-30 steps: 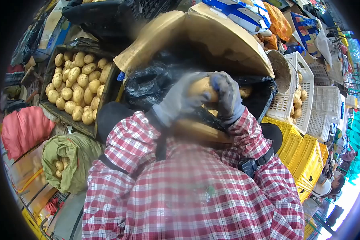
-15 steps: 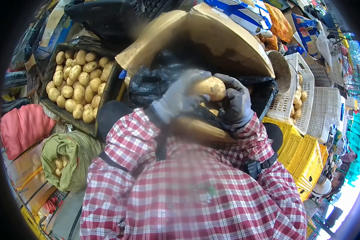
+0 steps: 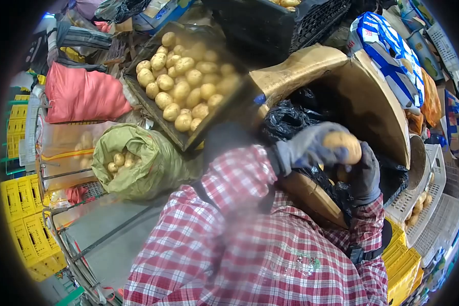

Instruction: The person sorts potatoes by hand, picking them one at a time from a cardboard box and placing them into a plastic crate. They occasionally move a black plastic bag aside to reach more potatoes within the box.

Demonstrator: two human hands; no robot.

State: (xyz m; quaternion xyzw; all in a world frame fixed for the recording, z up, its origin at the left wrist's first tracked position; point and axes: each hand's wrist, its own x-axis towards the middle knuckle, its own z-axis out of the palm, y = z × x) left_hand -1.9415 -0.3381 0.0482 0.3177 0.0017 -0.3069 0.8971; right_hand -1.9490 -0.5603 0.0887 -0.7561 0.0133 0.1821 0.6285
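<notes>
My left hand (image 3: pixel 311 148), in a grey glove, is wrapped round a large potato (image 3: pixel 342 147) above the cardboard box (image 3: pixel 311 196). Close to the potato's right side is my right hand (image 3: pixel 366 176), gloved too, its fingers curled near a second potato (image 3: pixel 343 174) low in the box; whether they grip it is unclear. Black plastic (image 3: pixel 285 121) lines the box. To the left, a dark crate (image 3: pixel 155 115) holds many potatoes.
A green sack (image 3: pixel 163 163) with potatoes stands at the left, below a pink sack (image 3: pixel 84 94). White crates (image 3: pixel 438 168) and yellow crates (image 3: pixel 400 255) are at the right. A black crate (image 3: pixel 255 30) stands at the top.
The view has swung left, so the box and both hands appear further right and the potato crate nearer the middle. The large potato is still held in my left hand.
</notes>
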